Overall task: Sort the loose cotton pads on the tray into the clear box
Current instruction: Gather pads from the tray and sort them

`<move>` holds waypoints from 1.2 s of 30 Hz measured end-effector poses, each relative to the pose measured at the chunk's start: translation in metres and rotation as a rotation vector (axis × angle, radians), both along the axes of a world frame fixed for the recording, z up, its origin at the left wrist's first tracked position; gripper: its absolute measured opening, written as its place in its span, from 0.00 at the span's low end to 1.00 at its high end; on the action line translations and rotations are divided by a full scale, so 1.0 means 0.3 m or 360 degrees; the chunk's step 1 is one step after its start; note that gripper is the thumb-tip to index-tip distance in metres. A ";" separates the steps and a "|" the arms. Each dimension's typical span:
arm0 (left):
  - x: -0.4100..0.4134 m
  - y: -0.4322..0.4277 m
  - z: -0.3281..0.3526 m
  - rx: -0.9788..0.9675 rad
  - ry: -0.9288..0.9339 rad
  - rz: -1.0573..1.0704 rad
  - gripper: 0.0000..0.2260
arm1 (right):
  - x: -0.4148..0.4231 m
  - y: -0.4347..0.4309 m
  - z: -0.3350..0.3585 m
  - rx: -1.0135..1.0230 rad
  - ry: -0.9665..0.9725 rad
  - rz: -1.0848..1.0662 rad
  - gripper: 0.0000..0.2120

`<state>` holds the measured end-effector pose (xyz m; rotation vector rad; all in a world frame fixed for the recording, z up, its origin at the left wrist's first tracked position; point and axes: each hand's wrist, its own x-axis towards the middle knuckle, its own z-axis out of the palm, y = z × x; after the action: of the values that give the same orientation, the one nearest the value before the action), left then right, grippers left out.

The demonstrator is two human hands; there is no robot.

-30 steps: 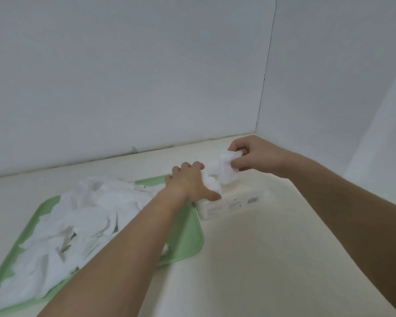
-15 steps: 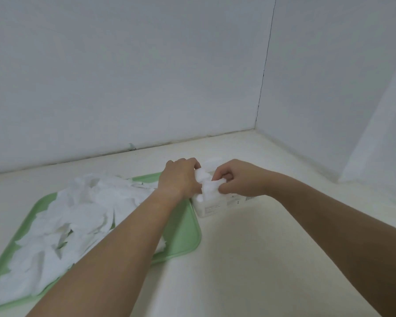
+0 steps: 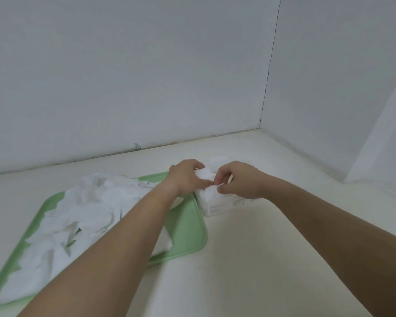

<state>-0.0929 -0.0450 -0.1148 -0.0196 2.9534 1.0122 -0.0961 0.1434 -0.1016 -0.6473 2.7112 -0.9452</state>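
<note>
Together at the box: both hands on a wad of pads

Head view. Left hand [image 3: 186,178] and right hand [image 3: 241,181] meet over the top of the box [image 3: 222,205]. The box stands on the table [image 3: 261,259] just beside the far right corner of the tray [image 3: 189,227]; whether it touches the rim cannot be told. A white wad [image 3: 203,173] of pads bulges from the box top between the two hands.

Left fingers [image 3: 193,164] are curled over the wad's far left side. The left thumb lies along its near edge, pointing right. The wad sits inside this curl, so the hand grips it.

Right fingers [image 3: 218,177] are bent and drawn together, with forefinger tip and thumb tip pinching a fold at the wad's near right side. The remaining fingers are tucked behind and partly hidden. The fingertips of the two hands almost meet, with the wad directly beneath and behind them. A little more white shows beyond the right knuckles, at the box's far end.

The box's near wall is pale and carries a small printed label; what lies below its rim cannot be made out.

Loose pads [image 3: 89,209] lie heaped across the tray, covering most of its left and middle. The left forearm crosses above their right edge. Bare green shows at the tray's near right corner. Pale walls [image 3: 123,76] meet in a corner behind the table.
</note>
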 end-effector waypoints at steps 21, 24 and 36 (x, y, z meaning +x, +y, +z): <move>0.542 -0.320 -0.036 0.0425 0.0486 0.0620 0.11 | 0.260 -0.374 0.006 -0.0026 0.0126 0.0276 0.06; 0.599 -0.336 -0.089 0.0449 0.0556 0.0724 0.11 | 0.297 -0.402 -0.062 0.0129 0.0120 0.0258 0.07; 0.702 -0.301 -0.187 0.0668 0.0731 0.0870 0.13 | 0.305 -0.385 -0.113 0.0252 -0.0032 0.0263 0.10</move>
<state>0.1177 -0.1352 -0.1709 -0.7097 3.1115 1.9189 -0.0047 0.0281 -0.1356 -0.8100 2.6322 -0.6867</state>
